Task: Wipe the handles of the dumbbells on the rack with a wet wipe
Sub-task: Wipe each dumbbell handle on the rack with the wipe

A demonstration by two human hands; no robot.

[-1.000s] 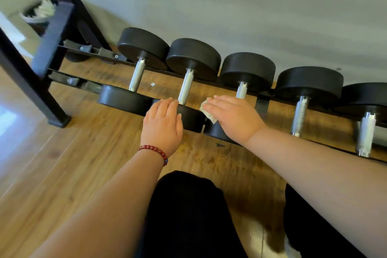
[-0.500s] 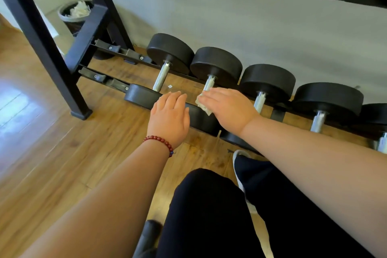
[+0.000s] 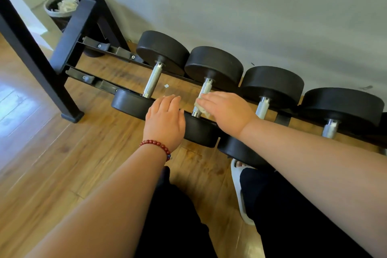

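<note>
Several black dumbbells with knurled silver handles lie side by side on the low rails of a black rack [image 3: 90, 79]. My right hand [image 3: 227, 110] presses a crumpled white wet wipe [image 3: 202, 107] against the lower part of the second dumbbell's handle [image 3: 206, 88]. Flat on the near black head of that dumbbell [image 3: 201, 132] rests my left hand [image 3: 165, 120], fingers together, holding nothing; a red bead bracelet is on its wrist. The first dumbbell's handle [image 3: 152, 79] is bare, to the left. The third handle [image 3: 262, 106] and fourth handle [image 3: 329, 128] show to the right.
A black rack post [image 3: 41, 63] stands on the wooden floor at the left. Behind it a grey bin [image 3: 60, 9] holds white wipes. The grey wall runs close behind the dumbbells. My black-trousered legs and a white slipper [image 3: 237, 190] are below the rack.
My right hand with the wipe has shifted from the third dumbbell onto the second handle. My left hand has stayed on the near head. The view has swung left.
</note>
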